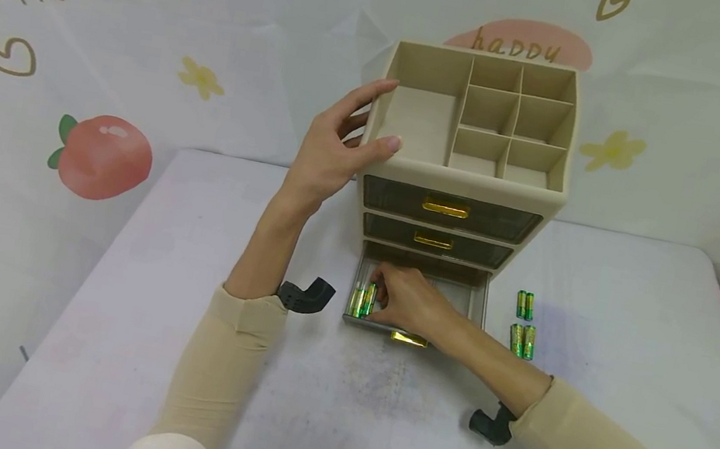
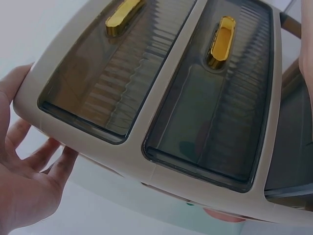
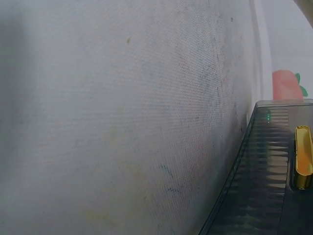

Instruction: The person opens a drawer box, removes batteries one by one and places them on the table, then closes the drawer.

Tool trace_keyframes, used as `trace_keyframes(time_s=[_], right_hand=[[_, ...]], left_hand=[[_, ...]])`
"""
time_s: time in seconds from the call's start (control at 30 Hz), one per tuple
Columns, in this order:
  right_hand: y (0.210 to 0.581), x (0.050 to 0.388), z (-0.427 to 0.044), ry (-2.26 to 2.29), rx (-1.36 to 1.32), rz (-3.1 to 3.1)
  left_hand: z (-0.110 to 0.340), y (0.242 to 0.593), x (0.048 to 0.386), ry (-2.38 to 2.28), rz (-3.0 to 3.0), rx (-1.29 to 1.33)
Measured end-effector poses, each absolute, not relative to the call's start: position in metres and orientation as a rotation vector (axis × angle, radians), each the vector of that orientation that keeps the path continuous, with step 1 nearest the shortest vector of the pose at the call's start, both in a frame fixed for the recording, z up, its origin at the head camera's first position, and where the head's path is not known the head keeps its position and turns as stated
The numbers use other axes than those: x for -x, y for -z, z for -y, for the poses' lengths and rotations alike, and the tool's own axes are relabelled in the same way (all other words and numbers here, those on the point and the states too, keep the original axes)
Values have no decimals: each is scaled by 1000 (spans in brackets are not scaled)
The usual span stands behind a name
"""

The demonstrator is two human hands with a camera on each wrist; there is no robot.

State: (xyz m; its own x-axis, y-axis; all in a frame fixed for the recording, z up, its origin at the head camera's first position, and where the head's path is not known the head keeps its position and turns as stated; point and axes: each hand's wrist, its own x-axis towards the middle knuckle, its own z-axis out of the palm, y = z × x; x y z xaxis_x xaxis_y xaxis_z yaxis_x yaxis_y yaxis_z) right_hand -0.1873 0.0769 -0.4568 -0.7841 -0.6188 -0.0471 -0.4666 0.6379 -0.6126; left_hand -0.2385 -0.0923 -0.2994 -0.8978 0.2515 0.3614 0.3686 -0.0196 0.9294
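Note:
A beige desktop drawer organizer [image 1: 463, 180] stands on the table, its lowest drawer [image 1: 474, 305] pulled out. At its upper left side my left hand [image 1: 338, 141] holds the casing, with the thumb over the top rim; the left wrist view also shows this hand [image 2: 34, 171] against the side. My right hand [image 1: 410, 299] reaches into the open drawer and pinches a green-and-gold battery [image 1: 370, 301] near the left wall. Beside that one, another battery [image 1: 358, 300] stands in the drawer. The right wrist view catches the drawer front [image 3: 264, 181] but not the hand.
Several more green batteries [image 1: 522, 340] lie in pairs on the table to the right of the organizer. Two upper drawers with gold handles [image 1: 445, 207] are closed. Open compartments [image 1: 489, 110] form the organizer's top. A printed cloth [image 1: 275, 46] hangs behind.

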Motion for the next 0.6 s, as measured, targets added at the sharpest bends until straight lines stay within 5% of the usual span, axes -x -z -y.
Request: trace_keyframes(time_s=[0.6], right_hand=[[454,190,-93,1174,748,-2429]], left_hand=[[91,301,238,2059,2134,686]])
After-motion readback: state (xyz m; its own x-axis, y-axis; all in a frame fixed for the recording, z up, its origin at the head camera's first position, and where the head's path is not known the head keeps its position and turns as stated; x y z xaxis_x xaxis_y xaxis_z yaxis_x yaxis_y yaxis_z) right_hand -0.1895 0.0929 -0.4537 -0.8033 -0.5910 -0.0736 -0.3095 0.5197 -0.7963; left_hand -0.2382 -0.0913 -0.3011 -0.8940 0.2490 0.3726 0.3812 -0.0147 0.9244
